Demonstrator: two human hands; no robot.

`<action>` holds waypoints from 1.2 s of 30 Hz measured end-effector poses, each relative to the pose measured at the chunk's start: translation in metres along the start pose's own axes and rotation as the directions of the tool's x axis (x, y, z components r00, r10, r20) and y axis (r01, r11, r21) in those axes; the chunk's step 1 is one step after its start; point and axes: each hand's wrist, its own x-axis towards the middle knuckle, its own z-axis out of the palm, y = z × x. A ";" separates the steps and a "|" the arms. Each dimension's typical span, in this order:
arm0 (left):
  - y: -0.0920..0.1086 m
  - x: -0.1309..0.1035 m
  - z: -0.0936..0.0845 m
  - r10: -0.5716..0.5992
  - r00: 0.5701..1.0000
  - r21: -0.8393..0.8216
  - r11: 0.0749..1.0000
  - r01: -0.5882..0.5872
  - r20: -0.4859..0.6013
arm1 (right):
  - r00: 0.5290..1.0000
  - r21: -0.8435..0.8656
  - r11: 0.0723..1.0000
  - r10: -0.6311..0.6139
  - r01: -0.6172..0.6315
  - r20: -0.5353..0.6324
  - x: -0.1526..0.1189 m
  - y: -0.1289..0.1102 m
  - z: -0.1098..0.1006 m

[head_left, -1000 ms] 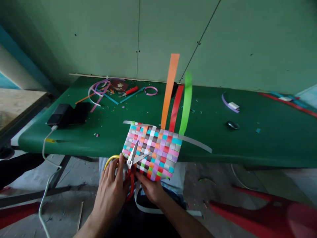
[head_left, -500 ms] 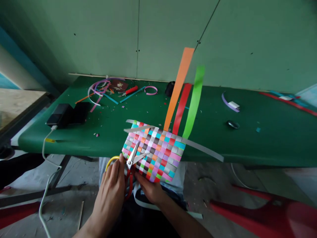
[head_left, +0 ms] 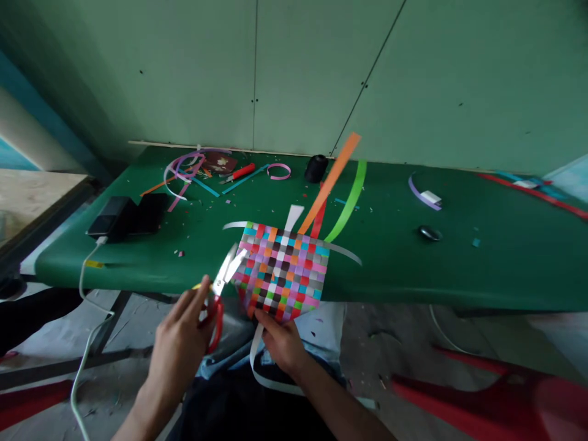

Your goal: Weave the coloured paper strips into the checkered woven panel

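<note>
My left hand (head_left: 181, 327) grips scissors (head_left: 219, 285) with red and yellow handles, their blades slightly parted beside the left edge of a woven pouch (head_left: 287, 269). Whether the blade tips touch it I cannot tell. The pouch is a checker of many-coloured flat strips. My right hand (head_left: 280, 343) pinches its lower edge, thumb in front. From its top edge stick up an orange strip (head_left: 333, 177), a red strip (head_left: 320, 211), a green strip (head_left: 353, 199) and a short white strip (head_left: 294, 215). Grey-white ends jut out at both upper corners, and a long white strip (head_left: 266, 380) hangs below.
On the green table (head_left: 390, 269) lie loose curled strips (head_left: 184, 168), a red-handled cutter (head_left: 241, 173), a pink ring (head_left: 279, 171), a black spool (head_left: 316, 168), a black box (head_left: 113, 215) with a white cable, and a dark mouse-like object (head_left: 429, 233). A red chair (head_left: 482, 392) stands at lower right.
The scissors in my left hand have moved left, off the pouch's front to its left edge. The pouch has shifted slightly left and tilted, and a short white strip now stands at its top.
</note>
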 end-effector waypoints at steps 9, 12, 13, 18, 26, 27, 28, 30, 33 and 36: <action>-0.098 0.107 -0.018 -0.354 0.931 0.379 0.877 0.296 0.091 | 0.998 0.095 0.995 0.029 -0.034 0.058 0.017 -0.025 -0.003; -0.124 0.124 -0.016 -0.352 0.915 0.406 0.879 0.252 0.195 | 0.997 0.129 0.990 0.050 -0.058 0.066 0.023 -0.027 -0.006; -0.127 0.128 -0.017 -0.343 0.911 0.414 0.881 0.227 0.229 | 0.996 0.135 0.988 0.060 -0.069 0.069 0.025 -0.027 -0.007; -0.068 0.122 -0.017 -0.143 0.989 0.247 0.960 0.133 0.022 | 0.994 0.117 0.988 0.092 -0.098 0.060 0.033 -0.028 -0.012; 0.040 0.082 0.046 0.502 0.854 -0.095 0.865 -0.493 0.137 | 0.999 0.184 0.982 0.039 -0.043 0.029 0.039 -0.021 -0.014; 0.039 0.081 0.051 0.523 0.841 -0.090 0.852 -0.515 0.142 | 0.999 0.189 0.981 0.038 -0.042 0.028 0.040 -0.019 -0.016; 0.037 0.080 0.054 0.543 0.828 -0.090 0.840 -0.535 0.140 | 0.999 0.186 0.982 0.035 -0.040 0.029 0.041 -0.017 -0.019; 0.031 0.079 0.059 0.577 0.807 -0.083 0.817 -0.571 0.125 | 0.999 0.160 0.987 0.026 -0.032 0.040 0.043 -0.014 -0.024; 0.020 0.073 0.061 0.618 0.782 -0.038 0.786 -0.617 0.078 | 0.999 0.103 0.995 -0.004 -0.002 0.055 0.047 -0.015 -0.032; -0.002 0.060 0.059 0.655 0.756 0.023 0.755 -0.655 0.021 | 0.996 0.017 0.999 -0.043 0.042 0.073 0.050 -0.024 -0.038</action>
